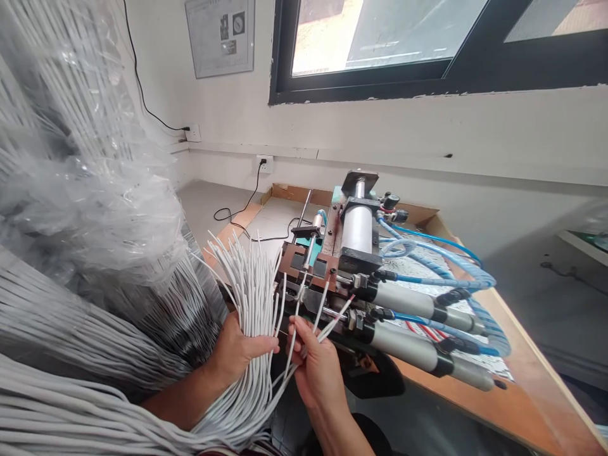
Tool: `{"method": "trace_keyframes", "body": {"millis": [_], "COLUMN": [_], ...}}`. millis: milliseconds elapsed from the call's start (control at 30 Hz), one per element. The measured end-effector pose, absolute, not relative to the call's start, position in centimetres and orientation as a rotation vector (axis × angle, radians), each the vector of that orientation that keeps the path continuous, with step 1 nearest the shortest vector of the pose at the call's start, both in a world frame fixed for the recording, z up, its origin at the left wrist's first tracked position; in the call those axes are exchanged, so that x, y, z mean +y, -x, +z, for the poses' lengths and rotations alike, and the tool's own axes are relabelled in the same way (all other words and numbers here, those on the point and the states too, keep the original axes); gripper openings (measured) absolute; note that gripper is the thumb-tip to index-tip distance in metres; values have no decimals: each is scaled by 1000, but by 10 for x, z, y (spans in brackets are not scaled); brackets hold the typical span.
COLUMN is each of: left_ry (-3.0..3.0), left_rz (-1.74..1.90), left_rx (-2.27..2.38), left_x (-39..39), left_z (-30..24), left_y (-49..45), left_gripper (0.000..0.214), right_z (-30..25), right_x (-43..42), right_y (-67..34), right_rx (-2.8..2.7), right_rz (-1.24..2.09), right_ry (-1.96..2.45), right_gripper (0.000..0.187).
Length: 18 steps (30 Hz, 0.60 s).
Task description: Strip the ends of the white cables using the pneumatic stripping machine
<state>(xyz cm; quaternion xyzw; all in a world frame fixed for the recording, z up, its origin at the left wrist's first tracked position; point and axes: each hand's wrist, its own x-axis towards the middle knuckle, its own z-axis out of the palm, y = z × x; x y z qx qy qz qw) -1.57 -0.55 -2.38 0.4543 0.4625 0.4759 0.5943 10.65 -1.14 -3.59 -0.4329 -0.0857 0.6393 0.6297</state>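
Note:
My left hand [240, 348] is wrapped round a thick bundle of white cables [251, 288], whose loose ends fan upward above the thumb. In my right hand [316, 361] are a few single white cables [325, 330], pinched between thumb and fingers. One of these runs up towards the jaws of a pneumatic wire-stripping machine [308, 278]; whether its tip is inside the jaws I cannot tell. Another leans to the right, its end showing a reddish tip beside the lower cylinders. The rest of the bundle curves down over my left forearm.
Large plastic-wrapped bundles of cable [95, 190] hang and lie along the left. Grey air cylinders [403, 297] and blue hoses [446, 278] extend to the machine's right. A wooden-edged table [536, 373] carries the machine. Behind are a wall socket [265, 164] and a window [380, 38].

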Motion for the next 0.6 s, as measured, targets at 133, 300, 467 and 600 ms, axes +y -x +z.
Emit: {"method": "trace_keyframes", "body": {"millis": [133,300,467,600], "left_ry": [-1062,-1117,-999,-942], "left_rz": [1098,1114,1100,1119], "left_rx": [1045,1067,1052,1034], "left_x": [-5,-4,-1,0], "left_z": [-20,-23,-25,-22], "left_y": [16,16,17,16], "left_gripper": [16,13,17,20], "right_z": [-38,-40,-42,-40], "right_x": [-14,-22,-19,-12], "right_y": [-104,-99,-100,-102], "right_rx": [-350,-460,-361,-309], "right_rz": [1629,1434,1332,1351], "right_ry": [901,941,999,995], "right_gripper": [26,23,24,25]}}
